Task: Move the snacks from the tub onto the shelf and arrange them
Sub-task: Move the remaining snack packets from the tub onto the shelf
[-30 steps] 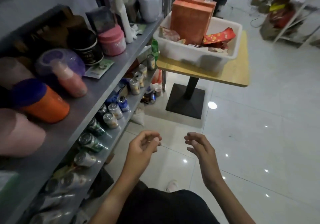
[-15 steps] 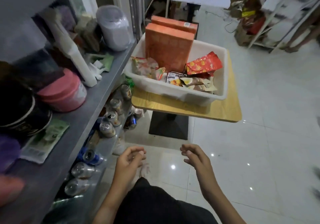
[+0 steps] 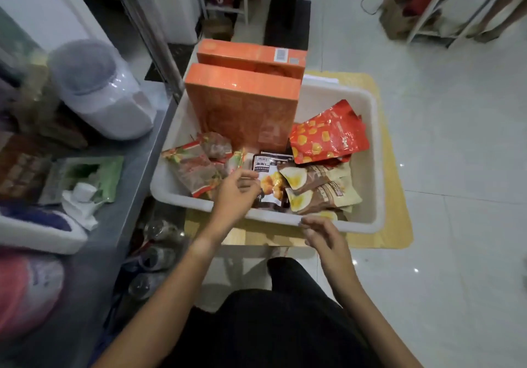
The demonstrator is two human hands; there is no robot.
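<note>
Left hand seemingly touching dark packet.

Head view — steeply down, perhaps close above tub.

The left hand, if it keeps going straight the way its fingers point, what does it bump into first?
Probably the dark pouch. The left hand already reaches into the tub, fingertips at the pouch's edge; contact is unclear.

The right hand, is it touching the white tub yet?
Cannot tell. In the head view the right hand hovers at the white tub near rim; fingertips overlap it, but no contact or gap shows plainly.
</note>
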